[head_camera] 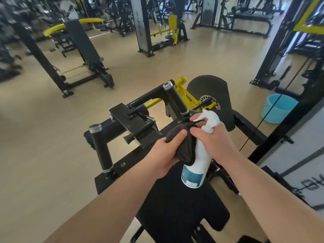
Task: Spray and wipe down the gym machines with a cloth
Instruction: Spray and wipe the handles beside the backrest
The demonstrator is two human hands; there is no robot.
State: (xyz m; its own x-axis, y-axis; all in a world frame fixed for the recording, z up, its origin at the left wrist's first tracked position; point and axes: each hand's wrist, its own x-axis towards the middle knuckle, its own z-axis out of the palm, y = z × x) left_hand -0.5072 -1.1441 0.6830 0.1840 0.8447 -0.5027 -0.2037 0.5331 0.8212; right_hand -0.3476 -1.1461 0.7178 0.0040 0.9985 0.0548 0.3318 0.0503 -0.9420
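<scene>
A black gym machine (140,123) with two upright black handles and a black pad stands right below me. My left hand (164,153) grips a bunched dark cloth (184,146) over the pad. My right hand (212,137) is curled round the neck of a white spray bottle (198,165) with a teal label; its white trigger head points toward the far handle (175,99). The right hand's fingertips also touch the top of the cloth. The bottle hangs tilted, base toward me.
A light blue bucket (278,107) stands on the floor at the right, beside a black frame post and cable. More black and yellow machines (168,32) stand across the tan floor. An inclined bench (84,48) stands at the left.
</scene>
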